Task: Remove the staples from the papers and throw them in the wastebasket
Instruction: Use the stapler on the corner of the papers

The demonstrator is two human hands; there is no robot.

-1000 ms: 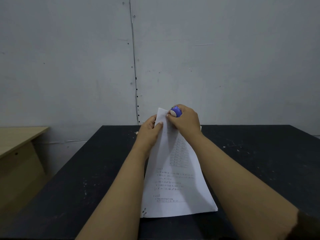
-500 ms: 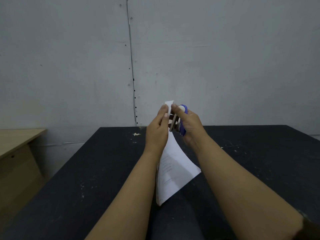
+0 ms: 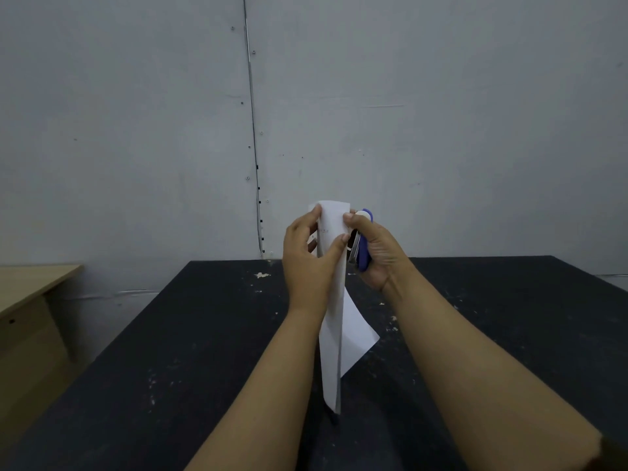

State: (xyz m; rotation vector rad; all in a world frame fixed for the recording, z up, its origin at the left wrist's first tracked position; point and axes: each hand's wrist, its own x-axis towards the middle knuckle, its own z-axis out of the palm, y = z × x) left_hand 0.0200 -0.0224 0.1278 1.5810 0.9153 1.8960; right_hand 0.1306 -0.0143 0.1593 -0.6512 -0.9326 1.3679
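Observation:
White papers (image 3: pixel 334 338) hang upright above the black table (image 3: pixel 190 362), lifted off its surface and curled lengthwise. My left hand (image 3: pixel 307 263) pinches their upper left edge. My right hand (image 3: pixel 375 253) grips a blue and white staple remover (image 3: pixel 361 248) with metal jaws, and its fingertips also press the papers' top right edge. The remover sits right beside the papers' top corner. No staple can be made out, and no wastebasket is in view.
A grey wall rises behind the table, with a thin cable (image 3: pixel 253 130) running down it. A light wooden desk (image 3: pixel 32 287) stands at the left, apart from the black table. Small pale specks (image 3: pixel 262 275) dot the tabletop.
The papers went from lying on the table to being held upright in the air. Both hands rose with them, and the staple remover turned so its metal jaws show.

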